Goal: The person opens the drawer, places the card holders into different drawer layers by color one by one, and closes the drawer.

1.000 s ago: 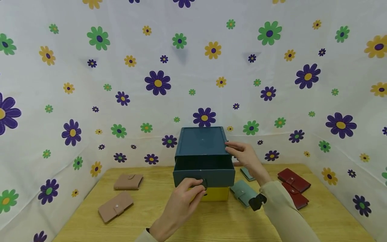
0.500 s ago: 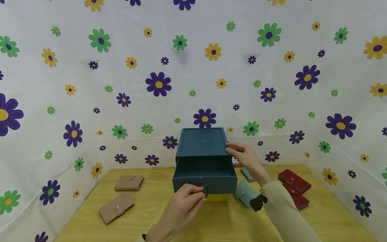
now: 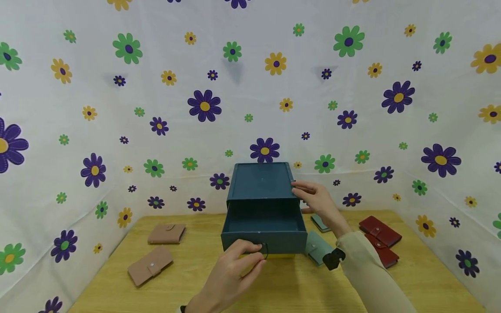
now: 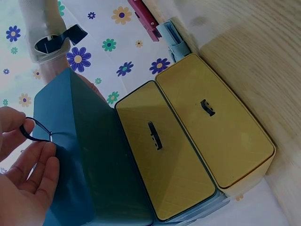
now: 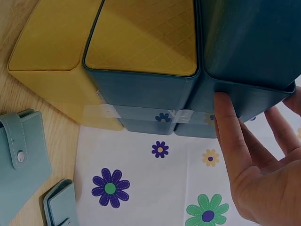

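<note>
A dark teal drawer cabinet (image 3: pixel 262 180) stands at the back middle of the table, its top drawer (image 3: pixel 283 243) pulled well out and bare inside. My left hand (image 3: pixel 228 274) pinches the black loop pull (image 4: pixel 44 127) on that drawer's front between thumb and fingers. Below the drawer, the left wrist view shows two yellow drawer fronts (image 4: pixel 164 165), both closed, each with a small black pull (image 4: pixel 154 135). My right hand (image 3: pixel 318 202) rests with extended fingers (image 5: pixel 230 127) against the cabinet's upper right side and top edge.
Two pinkish-tan wallets (image 3: pixel 150 266) lie on the wooden table (image 3: pixel 195 278) at left. Right of the cabinet are two pale teal wallets (image 3: pixel 318 248), one near my right forearm. Two dark red wallets (image 3: pixel 380 230) lie farther right. A flowered cloth (image 3: pixel 242 100) hangs behind.
My left hand has drawn the top drawer farther out toward me, showing more of its inside and covering most of the yellow front below. The right hand stays at the cabinet.
</note>
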`<state>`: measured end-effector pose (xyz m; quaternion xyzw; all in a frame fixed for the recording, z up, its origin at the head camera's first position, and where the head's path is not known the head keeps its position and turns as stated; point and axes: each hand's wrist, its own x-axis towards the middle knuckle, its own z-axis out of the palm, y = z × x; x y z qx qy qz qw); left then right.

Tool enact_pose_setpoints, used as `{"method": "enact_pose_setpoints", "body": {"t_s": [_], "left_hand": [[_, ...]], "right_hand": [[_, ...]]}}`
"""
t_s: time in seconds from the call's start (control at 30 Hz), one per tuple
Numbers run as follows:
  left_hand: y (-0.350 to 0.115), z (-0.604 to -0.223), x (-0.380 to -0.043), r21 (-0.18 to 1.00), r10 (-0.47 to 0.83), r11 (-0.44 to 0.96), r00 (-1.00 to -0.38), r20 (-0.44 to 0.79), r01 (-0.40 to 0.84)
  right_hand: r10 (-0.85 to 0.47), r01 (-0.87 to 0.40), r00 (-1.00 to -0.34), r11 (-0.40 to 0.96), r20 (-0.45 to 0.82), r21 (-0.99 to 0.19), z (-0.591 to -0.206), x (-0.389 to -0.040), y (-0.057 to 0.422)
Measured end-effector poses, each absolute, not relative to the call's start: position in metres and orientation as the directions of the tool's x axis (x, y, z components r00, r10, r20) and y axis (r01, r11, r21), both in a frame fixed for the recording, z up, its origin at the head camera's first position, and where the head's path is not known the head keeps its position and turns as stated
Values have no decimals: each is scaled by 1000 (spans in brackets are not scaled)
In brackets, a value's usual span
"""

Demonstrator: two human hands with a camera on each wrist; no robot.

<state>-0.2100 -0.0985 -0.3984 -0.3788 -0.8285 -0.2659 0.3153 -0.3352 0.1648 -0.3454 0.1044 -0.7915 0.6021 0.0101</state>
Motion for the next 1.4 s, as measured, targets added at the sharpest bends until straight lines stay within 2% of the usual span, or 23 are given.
{"method": "enact_pose_setpoints", "body": {"t_s": [0.43, 0.7, 0.97, 1.4], "left_hand": [[-96, -401, -207, 198, 452, 547, -486, 748, 814], [-100, -400, -209, 255, 417, 488, -479, 772, 835], [-104, -401, -212, 270, 263, 463, -422, 868, 844], [-129, -404, -225, 307, 116, 477, -405, 907, 823]], "right_hand": [[-150, -184, -977, 256, 149, -949, -344, -336, 164], [-148, -185, -977, 255, 151, -949, -343, -337, 164], [-153, -186, -977, 269, 149, -945, -344, -335, 165], [-152, -183, -977, 259, 147, -948, -345, -336, 165]]}}
